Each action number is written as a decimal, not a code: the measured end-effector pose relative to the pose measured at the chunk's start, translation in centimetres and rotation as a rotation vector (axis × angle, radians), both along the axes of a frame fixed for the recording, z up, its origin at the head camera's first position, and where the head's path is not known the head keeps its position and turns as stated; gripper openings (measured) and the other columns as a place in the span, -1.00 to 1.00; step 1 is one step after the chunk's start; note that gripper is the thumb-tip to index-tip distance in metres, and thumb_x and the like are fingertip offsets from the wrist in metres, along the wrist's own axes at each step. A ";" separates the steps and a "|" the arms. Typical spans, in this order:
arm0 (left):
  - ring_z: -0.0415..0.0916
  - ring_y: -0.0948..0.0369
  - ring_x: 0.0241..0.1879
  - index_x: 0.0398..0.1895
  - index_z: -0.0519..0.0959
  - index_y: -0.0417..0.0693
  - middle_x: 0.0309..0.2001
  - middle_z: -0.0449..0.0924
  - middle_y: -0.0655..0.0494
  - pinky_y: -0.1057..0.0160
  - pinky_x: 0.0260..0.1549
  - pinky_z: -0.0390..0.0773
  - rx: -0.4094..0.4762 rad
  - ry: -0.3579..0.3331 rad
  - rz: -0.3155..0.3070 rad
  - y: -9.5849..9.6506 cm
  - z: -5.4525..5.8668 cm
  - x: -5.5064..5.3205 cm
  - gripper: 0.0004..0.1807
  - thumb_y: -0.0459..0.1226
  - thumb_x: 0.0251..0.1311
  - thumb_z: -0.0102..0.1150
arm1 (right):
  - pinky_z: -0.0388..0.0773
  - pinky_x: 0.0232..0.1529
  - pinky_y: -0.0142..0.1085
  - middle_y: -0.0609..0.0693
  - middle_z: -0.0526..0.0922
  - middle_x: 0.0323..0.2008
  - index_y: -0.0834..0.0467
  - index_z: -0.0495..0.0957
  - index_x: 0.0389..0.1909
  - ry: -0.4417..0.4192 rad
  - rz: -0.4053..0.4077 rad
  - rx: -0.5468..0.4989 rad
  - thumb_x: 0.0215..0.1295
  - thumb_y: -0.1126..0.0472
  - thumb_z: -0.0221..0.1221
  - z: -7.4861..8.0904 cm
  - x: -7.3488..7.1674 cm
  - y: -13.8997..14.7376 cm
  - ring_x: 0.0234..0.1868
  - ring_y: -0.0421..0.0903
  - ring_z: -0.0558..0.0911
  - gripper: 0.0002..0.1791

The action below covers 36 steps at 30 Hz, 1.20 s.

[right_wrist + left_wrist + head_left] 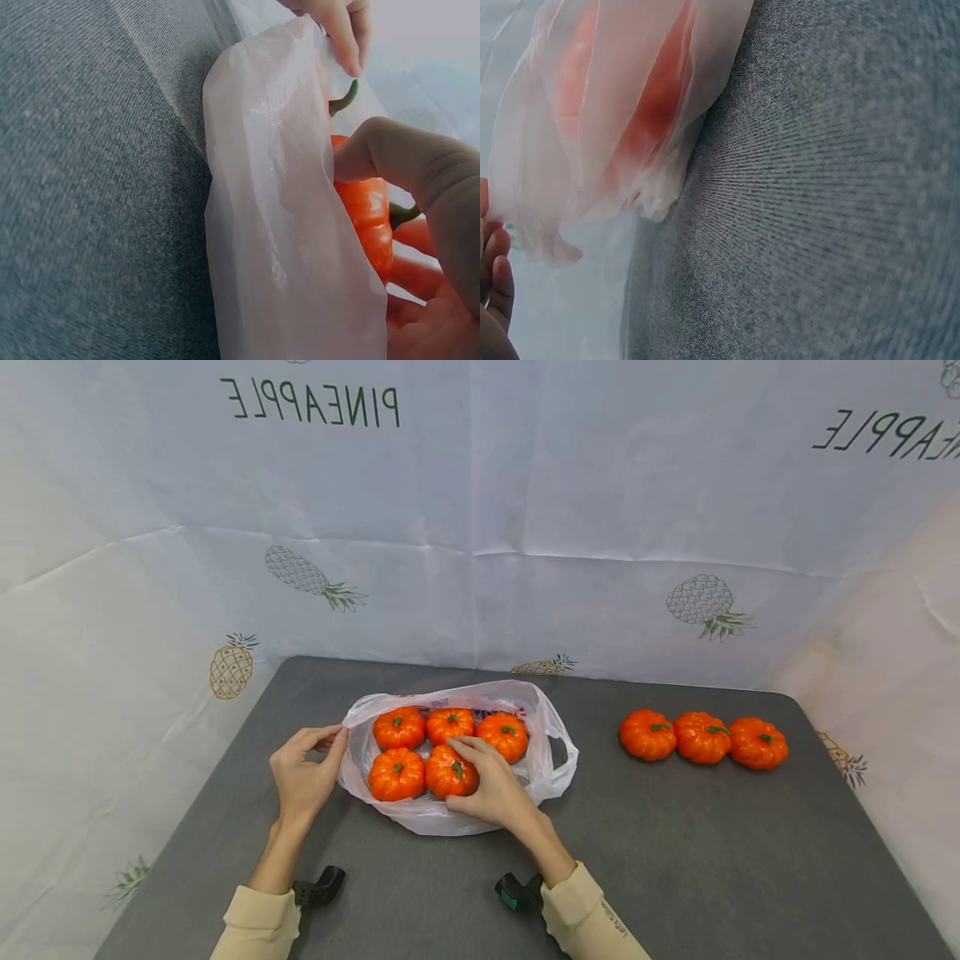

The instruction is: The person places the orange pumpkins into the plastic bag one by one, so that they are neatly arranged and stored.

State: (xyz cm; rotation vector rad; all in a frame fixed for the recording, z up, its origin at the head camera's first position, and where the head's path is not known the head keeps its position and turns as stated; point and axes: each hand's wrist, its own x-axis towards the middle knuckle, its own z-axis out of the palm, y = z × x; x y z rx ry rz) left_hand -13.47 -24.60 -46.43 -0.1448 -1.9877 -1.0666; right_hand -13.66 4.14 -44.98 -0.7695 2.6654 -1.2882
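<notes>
A white plastic bag [442, 822] lies with its mouth spread wide, and several small orange pumpkins [397, 774] with green stems sit inside in two rows. At the bag's left edge, my left hand [306, 777] pinches the rim between thumb and fingers. My right hand [497, 787] reaches in from the right and holds the front-right pumpkin [447, 772], thumb on its near side and fingers on its far side. In the right wrist view the bag's wall [277, 195] covers the lower part of that pumpkin [366, 217]. Orange shows through the thin plastic [630, 97] in the left wrist view.
Three more pumpkins [702, 737] stand in a row on the grey table [675, 860], right of the bag. A bag handle loop [567, 752] sticks out toward them. Behind the table hangs a white cloth [480, 610] printed with pineapples.
</notes>
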 end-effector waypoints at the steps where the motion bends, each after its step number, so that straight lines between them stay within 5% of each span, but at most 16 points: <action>1: 0.43 0.67 -0.42 -0.41 0.75 -0.38 -0.53 0.68 -0.22 0.70 -0.30 0.44 0.000 -0.001 0.000 0.0 0.0 0.0 -0.95 -0.54 0.03 0.42 | 0.42 0.41 0.13 0.13 0.47 0.41 0.19 0.44 0.41 0.001 -0.002 0.003 -0.06 0.21 0.46 0.0 0.0 0.0 0.42 0.17 0.44 -0.11; 20: 0.44 0.66 -0.42 -0.40 0.77 -0.35 -0.51 0.69 -0.22 0.71 -0.29 0.44 0.010 -0.006 -0.009 0.1 -0.1 0.1 -0.95 -0.52 0.04 0.44 | 0.35 0.47 0.13 0.21 0.38 0.48 0.29 0.36 0.45 0.014 0.028 0.047 0.11 0.13 0.49 -0.5 0.3 -0.3 0.48 0.21 0.38 -0.10; 36: 0.42 0.67 -0.41 -0.40 0.77 -0.34 -0.50 0.69 -0.23 0.72 -0.28 0.43 0.011 -0.014 -0.001 0.2 0.0 0.2 -0.94 -0.51 0.03 0.45 | 0.49 0.37 0.04 0.17 0.49 0.30 0.29 0.46 0.37 0.047 -0.033 0.027 0.04 0.07 0.55 -0.8 0.5 -0.6 0.31 0.15 0.50 -0.13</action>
